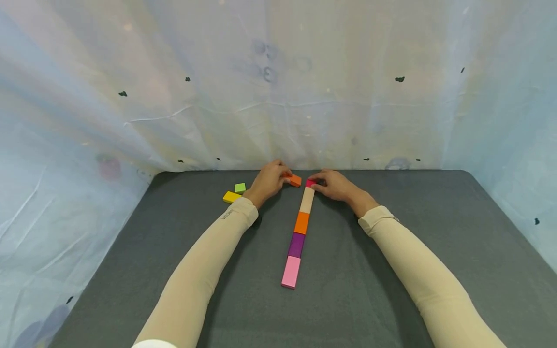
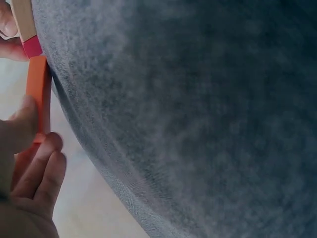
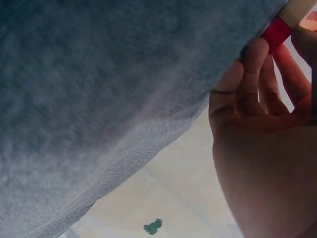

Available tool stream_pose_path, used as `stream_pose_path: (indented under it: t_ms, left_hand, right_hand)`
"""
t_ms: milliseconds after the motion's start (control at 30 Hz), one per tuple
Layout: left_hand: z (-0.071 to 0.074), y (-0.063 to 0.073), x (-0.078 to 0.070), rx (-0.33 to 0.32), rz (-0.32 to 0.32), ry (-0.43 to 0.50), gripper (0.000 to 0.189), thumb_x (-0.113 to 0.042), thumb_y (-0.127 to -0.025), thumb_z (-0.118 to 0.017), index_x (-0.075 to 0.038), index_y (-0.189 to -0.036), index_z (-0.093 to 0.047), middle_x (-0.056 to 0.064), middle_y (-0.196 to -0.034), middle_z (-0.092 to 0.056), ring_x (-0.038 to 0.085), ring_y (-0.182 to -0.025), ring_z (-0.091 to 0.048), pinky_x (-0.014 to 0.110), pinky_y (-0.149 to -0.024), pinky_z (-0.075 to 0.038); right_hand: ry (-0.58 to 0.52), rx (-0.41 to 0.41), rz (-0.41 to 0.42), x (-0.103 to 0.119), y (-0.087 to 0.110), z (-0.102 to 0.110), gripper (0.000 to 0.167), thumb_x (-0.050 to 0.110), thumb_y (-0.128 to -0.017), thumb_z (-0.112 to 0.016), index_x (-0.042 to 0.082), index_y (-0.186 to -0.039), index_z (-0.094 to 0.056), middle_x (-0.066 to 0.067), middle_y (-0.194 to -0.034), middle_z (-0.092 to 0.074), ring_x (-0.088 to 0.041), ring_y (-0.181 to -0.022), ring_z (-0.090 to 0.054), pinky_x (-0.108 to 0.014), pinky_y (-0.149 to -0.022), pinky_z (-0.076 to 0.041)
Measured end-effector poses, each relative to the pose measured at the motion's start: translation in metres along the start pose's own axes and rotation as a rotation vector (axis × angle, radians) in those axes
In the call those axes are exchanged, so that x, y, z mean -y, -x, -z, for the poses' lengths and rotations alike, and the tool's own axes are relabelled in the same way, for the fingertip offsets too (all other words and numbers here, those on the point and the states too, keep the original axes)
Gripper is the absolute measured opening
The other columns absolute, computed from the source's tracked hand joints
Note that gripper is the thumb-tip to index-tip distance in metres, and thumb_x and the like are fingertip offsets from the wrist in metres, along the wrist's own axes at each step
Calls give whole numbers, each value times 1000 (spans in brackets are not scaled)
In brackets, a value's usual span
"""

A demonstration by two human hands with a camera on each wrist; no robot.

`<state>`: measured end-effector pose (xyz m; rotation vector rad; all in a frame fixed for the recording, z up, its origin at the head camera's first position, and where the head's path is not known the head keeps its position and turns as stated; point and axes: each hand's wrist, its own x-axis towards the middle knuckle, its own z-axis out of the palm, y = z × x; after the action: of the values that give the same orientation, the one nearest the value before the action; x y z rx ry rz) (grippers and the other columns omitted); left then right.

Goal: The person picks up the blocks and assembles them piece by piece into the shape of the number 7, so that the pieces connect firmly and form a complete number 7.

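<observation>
A straight row of blocks runs away from me: a pink block, a purple block, an orange block, a beige block and a red block at the far end. My right hand has its thumb and fingertips around the red block. Left of that end, my left hand pinches a loose orange block between thumb and fingers. In the left wrist view, its end points toward the red block, and more orange shows behind the fingers.
A green block and a yellow block lie by the left wrist. The dark grey cloth-covered table ends just beyond the hands. A pale patterned sheet hangs behind it and at both sides.
</observation>
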<state>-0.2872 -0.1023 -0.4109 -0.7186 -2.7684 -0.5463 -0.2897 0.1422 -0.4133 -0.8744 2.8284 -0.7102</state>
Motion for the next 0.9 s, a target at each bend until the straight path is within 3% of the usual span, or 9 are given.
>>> stream_pose_path:
  t_ms: [300, 500, 733, 900]
  left_hand:
    - [0, -2, -6, 94, 10, -52, 30, -19, -95, -67, -6, -123, -69, 11, -120, -61, 25, -108, -62, 36, -96, -52]
    - [-1, -3, -11, 141, -13, -96, 30, -19, -96, -66, -7, -124, -69, 10, -121, -62, 25, -109, -62, 35, -97, -51]
    - [0, -5, -10, 165, -18, -81, 30, -18, -95, -68, -6, -123, -69, 11, -119, -63, 25, -107, -63, 36, -98, -51]
    - [0, -7, -11, 185, -16, -85, 29, -17, -95, -68, -7, -122, -69, 11, -119, -64, 25, -107, -62, 36, -99, -50]
  right_hand:
    - [-1, 2, -19, 2, 2, 2, 40, 28, -102, -57, 9, -137, -61, -19, -141, -55, -36, -126, -55, -52, -107, -42]
    - [7, -8, -8, 1, 3, 0, 39, 28, -102, -57, 9, -136, -61, -19, -136, -57, -33, -112, -59, -50, -100, -45]
    - [-3, -8, -26, 4, 4, 1, 39, 28, -102, -58, 10, -136, -62, -19, -138, -56, -33, -116, -59, -51, -103, -45]
    - [-2, -9, -31, 4, 2, 1, 39, 29, -102, -58, 12, -136, -62, -17, -136, -56, -31, -109, -60, -49, -99, -46]
